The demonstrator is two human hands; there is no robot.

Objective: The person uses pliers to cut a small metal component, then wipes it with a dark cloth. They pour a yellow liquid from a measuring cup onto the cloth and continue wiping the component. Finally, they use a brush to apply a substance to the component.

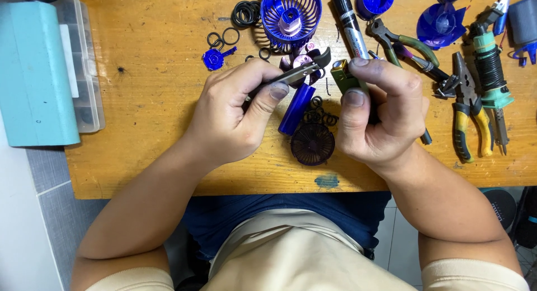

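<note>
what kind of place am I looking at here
Probably a small repair or assembly workbench: a worn wooden table strewn with pliers, black rubber rings and blue plastic fan parts.

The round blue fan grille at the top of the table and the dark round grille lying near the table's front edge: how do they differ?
The round blue fan grille is bright blue, deep like a bowl, with a pale hub in its middle; the dark round grille is near black, flat and smaller. The blue one lies beyond both hands, the dark one between the left hand and right hand. Both are round, slotted and rest on the wooden table.
</note>
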